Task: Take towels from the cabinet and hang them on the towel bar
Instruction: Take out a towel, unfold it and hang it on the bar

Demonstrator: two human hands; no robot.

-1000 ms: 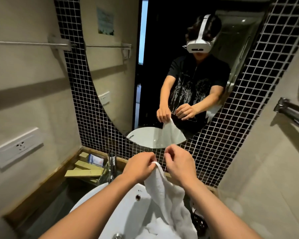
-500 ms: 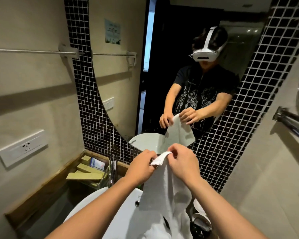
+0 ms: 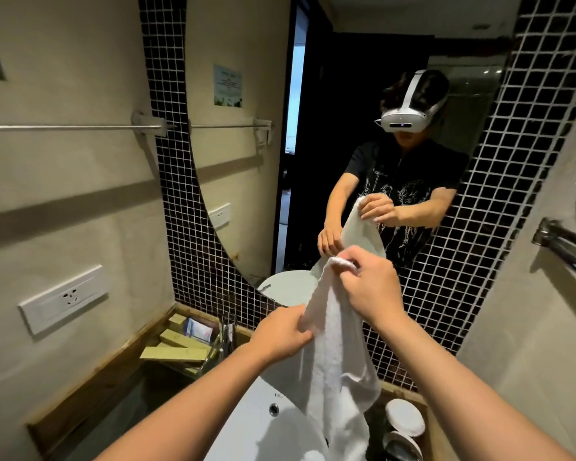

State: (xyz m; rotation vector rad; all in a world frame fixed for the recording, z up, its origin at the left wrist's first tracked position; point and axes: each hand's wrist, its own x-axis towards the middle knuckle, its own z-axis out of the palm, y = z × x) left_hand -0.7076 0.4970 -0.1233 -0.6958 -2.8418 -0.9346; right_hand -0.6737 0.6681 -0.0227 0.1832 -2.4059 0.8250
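A white towel hangs down in front of me over the white sink. My right hand pinches its top corner, raised high. Lower and to the left, my left hand grips the towel's left edge. A thin metal towel bar runs along the left wall at head height, well above and left of both hands. A thicker chrome bar juts from the right wall. The cabinet is out of view.
A curved mirror ahead reflects a person with a headset holding the towel. A faucet and small boxes sit on the wooden counter at left, a wall socket is above them, and white cups stand at lower right.
My right hand has lifted the towel's top corner higher while my left hand slid down along its left edge. The towel now hangs longer and more spread. The view has tilted up.
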